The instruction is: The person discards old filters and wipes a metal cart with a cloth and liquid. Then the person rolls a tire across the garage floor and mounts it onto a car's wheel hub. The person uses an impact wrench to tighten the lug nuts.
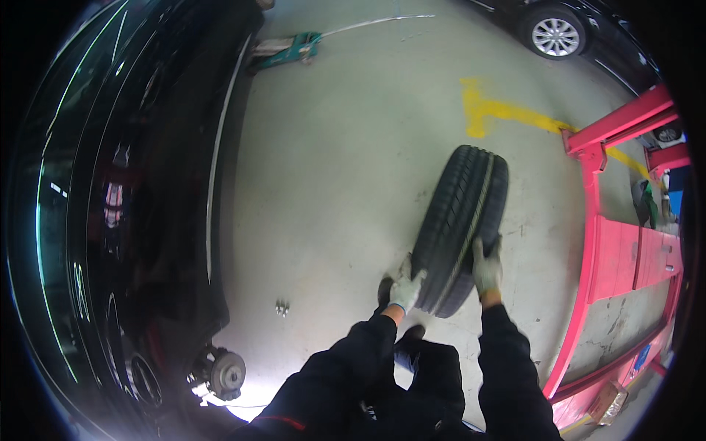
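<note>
A black car tire (pixel 460 213) stands on its tread in front of me, leaning a little to the right. My left hand (pixel 406 287), in a pale work glove, holds its left side low down. My right hand (pixel 487 268), gloved too, grips the right side, with some fingers hidden behind the rubber. The tire's inner side and any rim cannot be made out. At the left is a black car (pixel 169 184), with a bare brake disc and hub (pixel 226 373) near its lower end.
A small cluster of metal pieces, perhaps wheel nuts (pixel 282 307), lies on the floor. A green floor jack (pixel 298 48) reaches under the car. A pinkish-red steel frame (pixel 592 242) stands at the right. Another dark car with a silver wheel (pixel 556 35) is far right, beyond a yellow floor line (pixel 515 115).
</note>
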`<action>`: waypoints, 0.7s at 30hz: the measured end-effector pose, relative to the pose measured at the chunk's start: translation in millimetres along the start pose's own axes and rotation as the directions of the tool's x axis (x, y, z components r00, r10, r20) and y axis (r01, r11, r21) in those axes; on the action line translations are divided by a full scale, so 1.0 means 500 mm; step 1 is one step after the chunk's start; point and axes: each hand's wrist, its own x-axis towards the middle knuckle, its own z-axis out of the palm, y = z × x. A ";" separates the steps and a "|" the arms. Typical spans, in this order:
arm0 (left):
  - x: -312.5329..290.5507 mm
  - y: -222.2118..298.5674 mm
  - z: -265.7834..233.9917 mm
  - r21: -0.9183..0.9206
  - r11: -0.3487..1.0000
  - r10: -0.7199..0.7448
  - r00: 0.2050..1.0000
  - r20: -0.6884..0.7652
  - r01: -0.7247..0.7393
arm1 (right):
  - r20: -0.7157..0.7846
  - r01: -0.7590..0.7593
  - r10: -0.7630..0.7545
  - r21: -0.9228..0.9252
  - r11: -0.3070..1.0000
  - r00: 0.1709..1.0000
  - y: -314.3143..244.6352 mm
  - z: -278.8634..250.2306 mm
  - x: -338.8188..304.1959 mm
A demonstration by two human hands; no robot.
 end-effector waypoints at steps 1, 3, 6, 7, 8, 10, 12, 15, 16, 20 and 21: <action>0.056 0.043 -0.008 -0.097 0.995 0.011 0.999 -0.046 -0.016 | -0.068 0.102 -0.092 0.158 0.982 0.993 -0.042 -0.016 0.089; 0.174 0.111 -0.027 -0.213 0.977 0.013 0.998 -0.068 -0.027 | -0.062 0.178 -0.171 0.513 0.839 0.983 -0.092 -0.018 0.197; 0.322 0.196 -0.019 -0.397 0.918 -0.064 0.994 -0.092 0.022 | 0.144 -0.059 -0.001 0.414 0.909 0.990 -0.075 -0.015 0.232; 0.352 0.225 -0.012 -0.432 0.901 -0.081 0.990 -0.117 0.023 | 0.241 -0.099 0.039 0.239 0.966 0.970 -0.062 -0.015 0.232; 0.377 0.260 -0.008 -0.381 0.924 -0.045 0.984 -0.170 -0.023 | 0.252 -0.054 -0.001 0.211 0.976 0.968 -0.052 -0.017 0.225; 0.470 0.361 -0.015 -0.205 0.973 -0.143 0.972 -0.185 0.105 | 0.337 -0.003 -0.030 0.098 0.995 0.941 -0.057 -0.028 0.249; 0.593 0.496 -0.035 0.024 0.996 -0.074 0.951 -0.300 0.085 | 0.292 0.137 -0.144 0.046 0.990 0.945 -0.107 -0.046 0.326; 0.793 0.698 -0.107 0.022 0.996 -0.072 0.958 -0.278 0.081 | 0.235 0.270 -0.242 -0.096 0.958 0.942 -0.214 -0.095 0.495; 0.869 0.765 -0.127 0.003 0.999 -0.033 0.969 -0.246 0.034 | 0.248 0.238 -0.210 -0.085 0.968 0.946 -0.248 -0.114 0.561; 1.138 0.933 -0.170 -0.339 0.900 0.230 0.959 -0.165 -0.275 | 0.172 0.288 -0.276 -0.046 0.957 0.946 -0.364 -0.175 0.823; 1.195 0.955 -0.165 -0.466 0.828 0.279 0.950 -0.140 -0.312 | 0.178 0.231 -0.221 -0.032 0.973 0.959 -0.402 -0.191 0.898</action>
